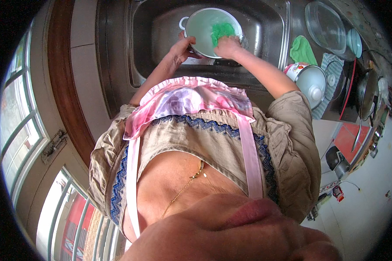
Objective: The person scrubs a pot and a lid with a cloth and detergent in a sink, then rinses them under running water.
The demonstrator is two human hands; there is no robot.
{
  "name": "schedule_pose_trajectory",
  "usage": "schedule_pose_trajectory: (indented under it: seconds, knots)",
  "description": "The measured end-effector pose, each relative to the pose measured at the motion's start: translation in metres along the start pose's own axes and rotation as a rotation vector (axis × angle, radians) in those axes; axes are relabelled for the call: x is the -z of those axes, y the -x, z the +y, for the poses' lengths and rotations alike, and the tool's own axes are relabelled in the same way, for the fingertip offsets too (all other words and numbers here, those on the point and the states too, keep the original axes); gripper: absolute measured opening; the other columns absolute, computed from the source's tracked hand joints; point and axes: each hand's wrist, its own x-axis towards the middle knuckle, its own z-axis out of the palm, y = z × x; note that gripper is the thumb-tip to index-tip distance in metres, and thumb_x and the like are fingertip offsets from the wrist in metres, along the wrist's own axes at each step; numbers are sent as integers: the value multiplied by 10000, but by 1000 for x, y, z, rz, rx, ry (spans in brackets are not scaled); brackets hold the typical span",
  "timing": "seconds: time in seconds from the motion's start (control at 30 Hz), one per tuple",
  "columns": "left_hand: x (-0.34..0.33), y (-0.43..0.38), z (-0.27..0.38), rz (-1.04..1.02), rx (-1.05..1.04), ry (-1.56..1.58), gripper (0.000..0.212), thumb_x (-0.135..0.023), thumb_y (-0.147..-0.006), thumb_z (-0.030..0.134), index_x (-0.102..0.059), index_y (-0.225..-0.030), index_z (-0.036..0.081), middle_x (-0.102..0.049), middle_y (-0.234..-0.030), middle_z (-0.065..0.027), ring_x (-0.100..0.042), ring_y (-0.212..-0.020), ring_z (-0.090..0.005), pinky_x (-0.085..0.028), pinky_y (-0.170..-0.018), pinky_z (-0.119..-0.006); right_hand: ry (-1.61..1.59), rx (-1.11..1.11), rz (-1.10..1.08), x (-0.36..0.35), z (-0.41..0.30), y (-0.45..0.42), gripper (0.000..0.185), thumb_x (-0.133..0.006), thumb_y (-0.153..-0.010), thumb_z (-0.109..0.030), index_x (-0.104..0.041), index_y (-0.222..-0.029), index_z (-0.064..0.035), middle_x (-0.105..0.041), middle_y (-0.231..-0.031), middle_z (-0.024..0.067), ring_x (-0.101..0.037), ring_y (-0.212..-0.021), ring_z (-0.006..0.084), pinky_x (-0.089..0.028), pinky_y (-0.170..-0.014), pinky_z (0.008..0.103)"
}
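A white enamel pot (197,31) with a loop handle is held tilted over the stainless steel sink (160,19), its mouth facing me. My left hand (183,49) grips the pot's near left rim, the thumb on the edge and the fingers underneath. Inside the pot, my right hand (228,46) presses a bright green scrubbing cloth or mesh (222,31) against the right part of the wall. The fingers of that hand are partly hidden by the cloth. Water shows as a blur near the pot's right rim.
Right of the sink lie a green cloth (302,50), a pot with a glass lid (312,86), a clear oval dish (326,27) and a small light-blue lid (355,42). A frying pan (367,94) stands farther right. Barred windows (18,111) are at the left.
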Motion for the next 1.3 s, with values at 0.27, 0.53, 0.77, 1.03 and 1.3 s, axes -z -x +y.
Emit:
schedule_pose_trajectory:
  seconds: [0.27,0.53,0.77,1.03,1.3]
  knots:
    - [32,-12,-7,39,32,48,508,-523,-747,65,-348,-1223,77,-439,-1123,-181,-531,-976,-410,-522,-690,-637,-647,470,-27,14,-19,20,407,-436,-790,-255,-576,-1116,-55,-591,-1056,181,-566,-974,324,-434,-871,377]
    - [13,2,0,-71,-34,-119,751,-534,-714,70,-130,-1344,140,-336,-1249,-244,-433,-1109,-445,-523,-695,-627,149,397,171,35,54,60,330,-602,-764,-46,-670,-1035,-222,-590,-1114,-8,-459,-1124,184,-330,-1001,367]
    - [13,-2,8,-103,-82,-132,762,-542,-693,81,-143,-1338,146,-338,-1255,-220,-394,-1138,-461,-511,-688,-649,419,655,493,67,76,35,331,-543,-706,-55,-672,-998,-141,-580,-1175,34,-427,-1210,221,-277,-1058,399]
    - [9,5,6,-125,-28,-109,696,-607,-769,171,-203,-1331,91,-355,-1277,-219,-458,-1090,-427,-507,-726,-623,-278,646,114,-8,23,38,400,-435,-834,-193,-555,-1189,-54,-544,-1210,152,-475,-1156,290,-371,-987,367]
    - [23,-4,-8,-135,-10,-73,794,-574,-800,578,-180,-1361,178,-347,-1301,-197,-400,-1157,-434,-493,-729,-617,-772,677,224,1,-33,34,277,-410,-912,-235,-490,-1024,5,-543,-1061,172,-495,-1019,364,-402,-877,416]
